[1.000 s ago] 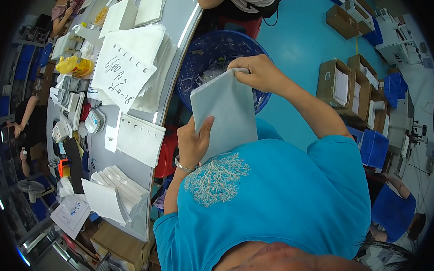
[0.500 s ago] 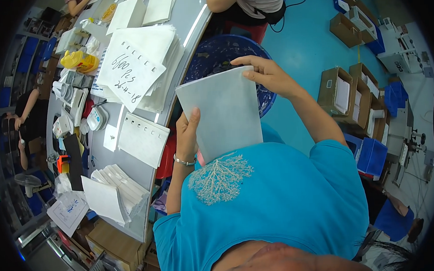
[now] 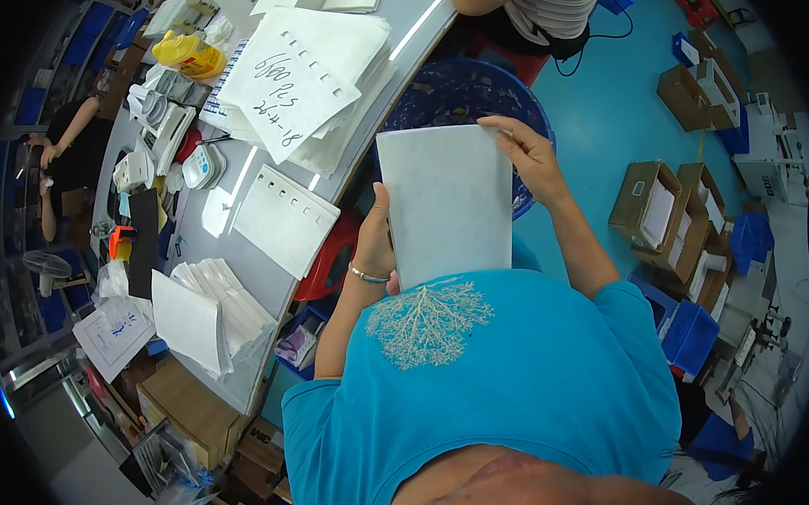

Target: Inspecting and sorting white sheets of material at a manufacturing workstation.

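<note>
Between my two hands is a pale white paper sheet (image 3: 448, 205), held upright in front of my shirt; whether it is one sheet or a thin stack I cannot tell. My left hand (image 3: 376, 242) grips its left edge low down, thumb up along the side and the other fingers hidden behind. At the top right corner my right hand (image 3: 528, 157) pinches the edge between thumb and fingers. Behind the sheet stands a round blue bin (image 3: 533, 102) with scraps inside. On the table to the left lie slotted white sheets (image 3: 287, 220).
The grey table (image 3: 356, 178) runs along my left, carrying a large paper pile (image 3: 325, 84), folded white sheets (image 3: 235, 305) and a yellow bottle (image 3: 188, 56). A red stool (image 3: 331, 256) is tucked under its edge. Another person (image 3: 543, 7) sits ahead. Cardboard boxes (image 3: 642, 210) stand right.
The sheet has gone from tilted to nearly straight, and both hands have moved right in the view with it. The table and bin also appear shifted right. Both hands keep their hold.
</note>
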Motion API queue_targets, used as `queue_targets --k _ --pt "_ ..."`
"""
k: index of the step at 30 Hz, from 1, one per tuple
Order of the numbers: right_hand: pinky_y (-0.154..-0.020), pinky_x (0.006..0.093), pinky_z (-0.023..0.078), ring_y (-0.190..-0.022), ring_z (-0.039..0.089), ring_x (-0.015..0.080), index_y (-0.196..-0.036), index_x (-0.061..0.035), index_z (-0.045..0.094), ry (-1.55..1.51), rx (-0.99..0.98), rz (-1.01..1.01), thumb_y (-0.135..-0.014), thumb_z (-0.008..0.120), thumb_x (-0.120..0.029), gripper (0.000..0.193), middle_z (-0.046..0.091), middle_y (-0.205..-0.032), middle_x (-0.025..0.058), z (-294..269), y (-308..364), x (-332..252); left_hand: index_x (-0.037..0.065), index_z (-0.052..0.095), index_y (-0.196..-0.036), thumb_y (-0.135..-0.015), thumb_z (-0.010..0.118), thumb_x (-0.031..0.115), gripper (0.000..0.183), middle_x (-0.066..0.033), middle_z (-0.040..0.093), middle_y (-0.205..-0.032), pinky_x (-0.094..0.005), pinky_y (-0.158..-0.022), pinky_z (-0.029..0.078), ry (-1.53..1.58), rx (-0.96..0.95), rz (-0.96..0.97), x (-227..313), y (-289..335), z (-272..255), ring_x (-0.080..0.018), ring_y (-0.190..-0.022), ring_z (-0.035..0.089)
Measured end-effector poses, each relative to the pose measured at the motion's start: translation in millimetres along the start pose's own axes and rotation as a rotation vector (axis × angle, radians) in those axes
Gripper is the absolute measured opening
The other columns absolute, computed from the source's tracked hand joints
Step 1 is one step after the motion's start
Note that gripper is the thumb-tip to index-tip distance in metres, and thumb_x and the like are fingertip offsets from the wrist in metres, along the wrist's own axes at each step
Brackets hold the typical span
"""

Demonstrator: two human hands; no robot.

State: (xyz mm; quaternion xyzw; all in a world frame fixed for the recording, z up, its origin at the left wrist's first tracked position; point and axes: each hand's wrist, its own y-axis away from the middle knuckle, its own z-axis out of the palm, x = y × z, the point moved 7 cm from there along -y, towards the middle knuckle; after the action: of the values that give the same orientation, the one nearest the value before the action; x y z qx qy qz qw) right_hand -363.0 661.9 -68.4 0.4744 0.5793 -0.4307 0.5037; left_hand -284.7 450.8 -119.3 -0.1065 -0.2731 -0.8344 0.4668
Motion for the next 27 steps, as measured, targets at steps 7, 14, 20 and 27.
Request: queue_targets --k 7,14,20,27 --pt "-0.09 0.0279 0.045 -0.105 0.056 0.0147 -0.115 -0.0076 0.063 0.188 -0.005 -0.148 -0.093 0.054 -0.01 0.024 0.059 -0.121 0.0057 8.2 8.7 -24.9 0.005 0.043 -0.135 -0.099 0.033 0.048 0.057 -0.0138 0.053 -0.13 -0.0383 -0.094 0.049 0.227 -0.08 0.001 -5.1 5.2 -4.0 -0.0251 -0.116 0.056" --pt "-0.097 0.0362 0.044 -0.121 0.051 0.0282 -0.11 -0.0072 0.065 0.371 0.016 -0.278 -0.088 0.059 -0.01 0.023 0.054 -0.13 0.0121 15.7 16.5 -35.6 0.005 0.044 -0.135 -0.1 0.032 0.046 0.055 -0.0133 0.054 -0.13 -0.0395 -0.095 0.049 0.346 -0.105 -0.021 -8.8 10.5 -4.9 -0.0258 -0.116 0.056" --pt "-0.102 0.0396 0.04 -0.123 0.05 0.0292 -0.108 -0.0067 0.062 0.351 -0.016 -0.277 -0.084 0.065 -0.013 0.025 0.056 -0.127 0.0127 22.5 18.6 -39.3 0.005 0.049 -0.131 -0.1 0.033 0.044 0.051 -0.013 0.058 -0.125 -0.0384 -0.089 0.053 0.365 -0.017 -0.028 -12.0 14.2 -16.8 -0.0253 -0.109 0.06" --pt "-0.087 0.0325 0.05 -0.104 0.06 0.0199 -0.113 -0.0037 0.057 0.181 -0.139 -0.282 -0.083 0.069 -0.012 0.033 0.062 -0.112 0.0115 41.4 36.0 -58.5 0.004 0.051 -0.128 -0.099 0.039 0.042 0.049 -0.0128 0.061 -0.119 -0.0367 -0.085 0.054 0.356 0.002 0.047 -5.4 21.6 -33.6 -0.0235 -0.103 0.063"
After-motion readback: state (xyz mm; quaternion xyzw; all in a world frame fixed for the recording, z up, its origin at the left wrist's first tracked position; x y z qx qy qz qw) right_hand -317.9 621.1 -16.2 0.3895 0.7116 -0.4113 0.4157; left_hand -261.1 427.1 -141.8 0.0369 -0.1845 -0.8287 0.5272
